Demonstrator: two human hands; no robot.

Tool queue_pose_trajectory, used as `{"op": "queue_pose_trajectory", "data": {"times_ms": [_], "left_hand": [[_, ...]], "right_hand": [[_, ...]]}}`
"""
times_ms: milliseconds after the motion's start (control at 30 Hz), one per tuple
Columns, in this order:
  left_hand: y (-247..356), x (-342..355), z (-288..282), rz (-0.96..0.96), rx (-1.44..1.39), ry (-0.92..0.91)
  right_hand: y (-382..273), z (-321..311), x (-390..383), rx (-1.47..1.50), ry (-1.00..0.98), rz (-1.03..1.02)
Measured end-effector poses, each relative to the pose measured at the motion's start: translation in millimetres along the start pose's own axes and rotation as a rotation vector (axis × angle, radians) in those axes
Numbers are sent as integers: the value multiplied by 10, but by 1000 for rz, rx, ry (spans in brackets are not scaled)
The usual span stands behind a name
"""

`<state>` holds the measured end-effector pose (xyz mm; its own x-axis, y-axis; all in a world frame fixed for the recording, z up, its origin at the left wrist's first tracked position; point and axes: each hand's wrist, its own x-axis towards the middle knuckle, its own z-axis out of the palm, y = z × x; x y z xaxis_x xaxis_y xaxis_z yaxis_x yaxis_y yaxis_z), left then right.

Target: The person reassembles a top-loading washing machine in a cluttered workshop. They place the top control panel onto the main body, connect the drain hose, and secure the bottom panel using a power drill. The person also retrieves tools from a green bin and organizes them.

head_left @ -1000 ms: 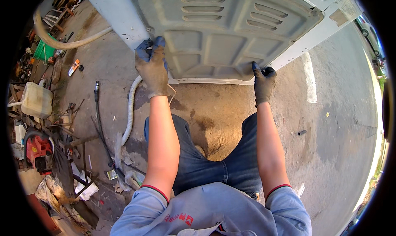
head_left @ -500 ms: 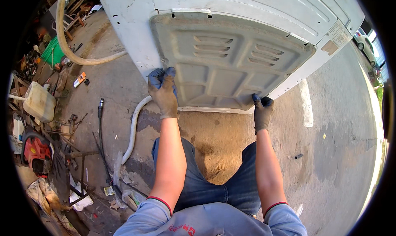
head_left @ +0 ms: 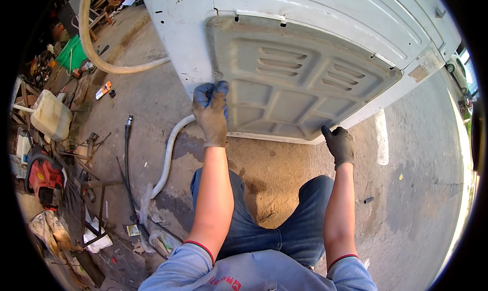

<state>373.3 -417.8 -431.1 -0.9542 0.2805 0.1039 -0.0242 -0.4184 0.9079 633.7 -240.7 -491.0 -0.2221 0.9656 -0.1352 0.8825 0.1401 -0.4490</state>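
Observation:
A white appliance cabinet [head_left: 185,42], seemingly a washing machine, stands before me with its back toward me. Set into it is a grey pressed-metal back panel [head_left: 292,105] with louvred slots and several notches along its top edge. My left hand [head_left: 211,113], in a dark glove with blue fingers, is closed at the panel's left edge, thumb uppermost. At the lower right corner, my right hand [head_left: 339,144] wears the same kind of glove; its thumb reaches the panel's edge and its fingers are curled. The fingertips of both hands are partly hidden.
A grey corrugated hose [head_left: 170,148] curves from under the cabinet, and a beige hose [head_left: 96,65] joins its left side. Black cable [head_left: 127,159], a plastic jerrycan [head_left: 51,115], a red chainsaw-like machine [head_left: 46,181] and scrap lie leftward. A short dark tube [head_left: 369,200] lies right.
The cabinet and panel sit farther right in view, and both hands have shifted right along with them. Their places at the panel's edges look nearly the same.

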Motion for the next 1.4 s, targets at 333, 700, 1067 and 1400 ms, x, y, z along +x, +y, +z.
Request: {"op": "queue_pose_trajectory", "data": {"times_ms": [333,700,1067,1400], "left_hand": [[-77,8,21,24,-51,26],[-47,18,26,0,-53,28],[-314,7,-38,174,-142,128],[-259,-392,-52,37,-236,-94]], "right_hand": [[-2147,-881,-675,-61,751,-1340],[-2235,-799,-406,-114,937,-1354],[-2056,-1717,-969,228,658,-1518],[-1999,-4423,-521,195,458,-1146]]}}
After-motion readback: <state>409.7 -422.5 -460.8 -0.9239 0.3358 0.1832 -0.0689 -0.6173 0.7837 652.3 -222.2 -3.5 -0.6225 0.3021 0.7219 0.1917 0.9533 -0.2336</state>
